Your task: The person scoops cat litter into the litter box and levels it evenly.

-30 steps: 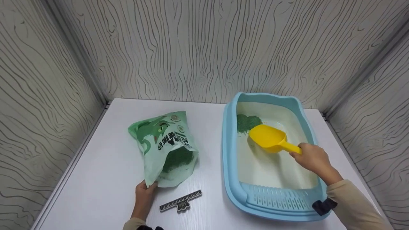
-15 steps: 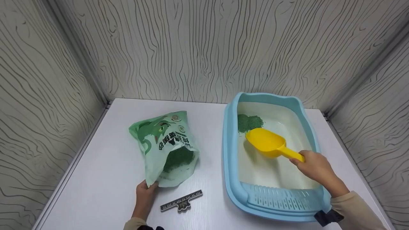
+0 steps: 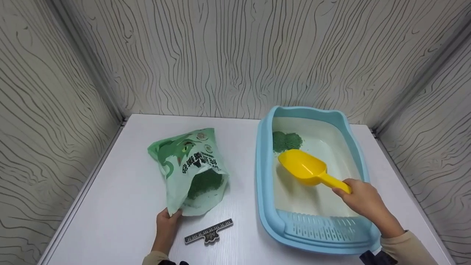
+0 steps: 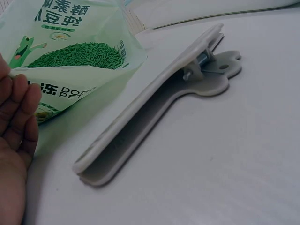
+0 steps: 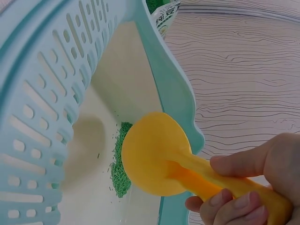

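My right hand (image 3: pixel 362 197) grips the handle of a yellow scoop (image 3: pixel 303 167), which hangs over the inside of a blue litter box (image 3: pixel 263 184). The scoop's bowl looks bare in the head view. Green cat litter pellets (image 5: pixel 121 171) lie in a small heap at the box's far left corner. On the left, my left hand (image 3: pixel 167 222) pinches the lower edge of an opened green and white litter bag (image 3: pixel 191 158). The bag lies with its mouth facing me, green pellets showing inside. In the left wrist view, my curled fingers (image 4: pixel 30 101) hold the bag's edge.
A bag clip (image 3: pixel 208 232) with a piano-key pattern lies on the white table (image 3: pixel 110 206) between the bag and the box. A slotted ledge (image 3: pixel 323 228) spans the box's near end. Wood-grain panels (image 3: pixel 235 59) stand around the back and sides.
My right hand has drawn the yellow scoop nearer to me and slightly left, away from the green heap. The left hand and the bag have stayed put.
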{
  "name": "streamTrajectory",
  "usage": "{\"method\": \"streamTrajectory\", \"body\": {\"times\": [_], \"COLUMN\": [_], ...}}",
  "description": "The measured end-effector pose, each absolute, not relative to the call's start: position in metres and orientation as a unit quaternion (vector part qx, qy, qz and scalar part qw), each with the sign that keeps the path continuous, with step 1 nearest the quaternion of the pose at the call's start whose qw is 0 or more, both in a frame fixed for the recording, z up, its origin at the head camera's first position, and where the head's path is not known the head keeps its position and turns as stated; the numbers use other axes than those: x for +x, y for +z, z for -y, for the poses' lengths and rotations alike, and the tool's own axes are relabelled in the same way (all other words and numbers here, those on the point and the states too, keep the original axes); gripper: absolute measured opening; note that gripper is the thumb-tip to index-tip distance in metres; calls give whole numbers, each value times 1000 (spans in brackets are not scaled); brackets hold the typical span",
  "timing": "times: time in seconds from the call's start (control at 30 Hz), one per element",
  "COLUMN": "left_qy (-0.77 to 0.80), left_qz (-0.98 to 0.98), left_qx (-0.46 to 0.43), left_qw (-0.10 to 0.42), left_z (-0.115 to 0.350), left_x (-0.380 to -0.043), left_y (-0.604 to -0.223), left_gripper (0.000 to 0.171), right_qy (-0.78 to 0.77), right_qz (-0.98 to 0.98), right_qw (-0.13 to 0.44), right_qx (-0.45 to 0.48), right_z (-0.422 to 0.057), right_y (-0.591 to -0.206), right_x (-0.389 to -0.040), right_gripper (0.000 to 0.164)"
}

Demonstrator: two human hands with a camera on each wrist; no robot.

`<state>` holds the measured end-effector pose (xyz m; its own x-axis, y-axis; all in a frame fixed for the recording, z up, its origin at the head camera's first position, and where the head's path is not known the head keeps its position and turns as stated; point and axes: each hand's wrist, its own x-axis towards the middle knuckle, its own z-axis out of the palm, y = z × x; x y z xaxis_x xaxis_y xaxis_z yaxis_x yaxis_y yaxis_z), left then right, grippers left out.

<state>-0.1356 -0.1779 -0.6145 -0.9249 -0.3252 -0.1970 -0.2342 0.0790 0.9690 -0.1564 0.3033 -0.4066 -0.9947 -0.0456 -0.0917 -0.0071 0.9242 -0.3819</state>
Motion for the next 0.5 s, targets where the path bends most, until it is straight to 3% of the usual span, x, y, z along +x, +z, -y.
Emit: {"method": "streamTrajectory", "body": {"times": [0.5], "left_qy": [-668], "left_qz": [717], "left_qx": [197], "left_qw": [32], "left_z": [178], "left_x": [-135], "left_y": [-613], "left_gripper": [32], "right_qy": [-200], "right_qz": [-979], "right_qw": [42], "right_qx": [-17], "right_z": [-298], "right_y": [-403], "right_x": [-147], "right_gripper": [41]}}
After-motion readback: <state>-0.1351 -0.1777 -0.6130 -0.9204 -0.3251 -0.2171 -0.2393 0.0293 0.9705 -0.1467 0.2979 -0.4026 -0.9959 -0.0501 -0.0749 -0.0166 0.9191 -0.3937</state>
